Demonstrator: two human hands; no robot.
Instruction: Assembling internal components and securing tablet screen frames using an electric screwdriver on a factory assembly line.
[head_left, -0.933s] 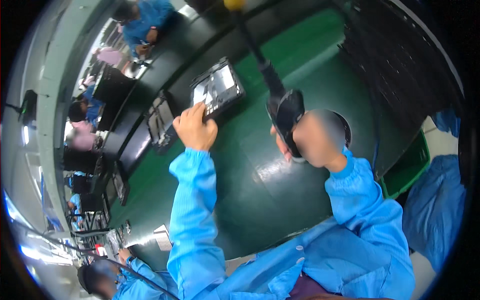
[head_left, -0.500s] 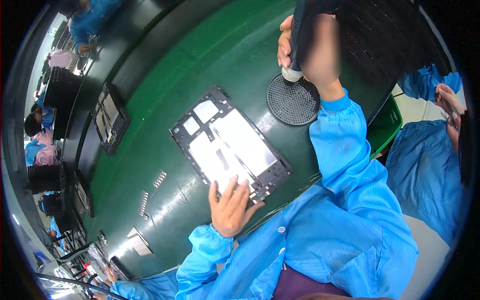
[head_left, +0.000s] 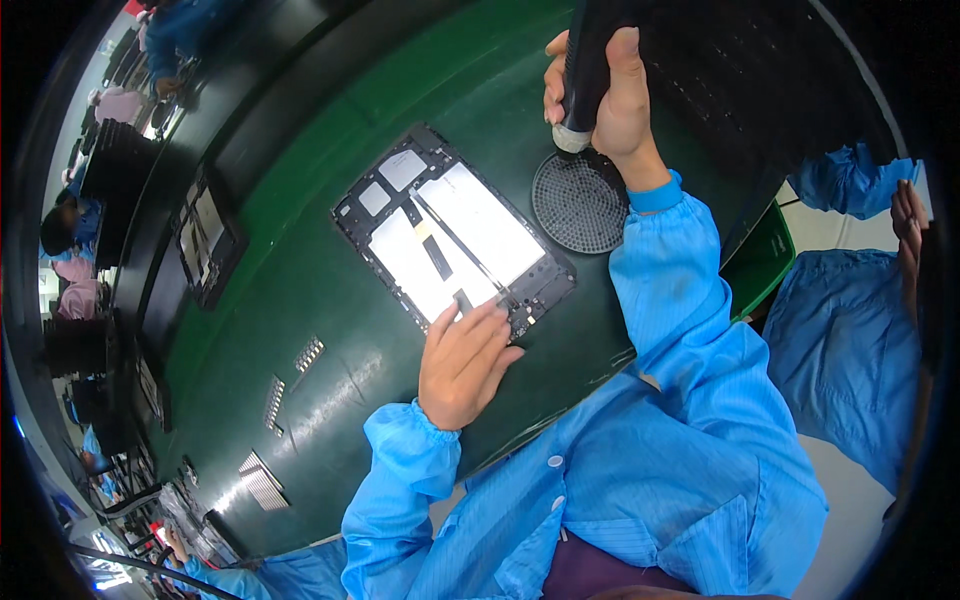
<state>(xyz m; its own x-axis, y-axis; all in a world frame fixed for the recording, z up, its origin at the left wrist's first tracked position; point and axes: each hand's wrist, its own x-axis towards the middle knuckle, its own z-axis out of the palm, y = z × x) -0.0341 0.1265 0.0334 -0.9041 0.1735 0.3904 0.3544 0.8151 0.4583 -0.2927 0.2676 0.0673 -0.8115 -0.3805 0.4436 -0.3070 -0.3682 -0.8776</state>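
An opened tablet [head_left: 520, 240] lies slantwise on the green table, its white battery panels and black inner frame facing up. My left hand [head_left: 462, 368] rests on its near end, fingers stretched out and holding nothing. Up at the right, my right hand [head_left: 627, 110] is wrapped round a black power screwdriver [head_left: 586, 80] with a pale collar, nose down. Below that nose sits a round black tray [head_left: 578, 212] with a grid of small holes. The screwdriver's tip is dark against the tray, so I cannot tell whether it touches.
Another opened tablet [head_left: 207, 240] lies toward the far left. Two small strips of parts [head_left: 274, 405] and a ribbed pale piece [head_left: 263, 482] are on the table at the left. A green bin [head_left: 765, 265] stands at the right, near another person's blue sleeve [head_left: 845, 180].
The tablet has slid away from me across the table, with my left hand moving forward on its near end. My right hand still holds the screwdriver over the round tray.
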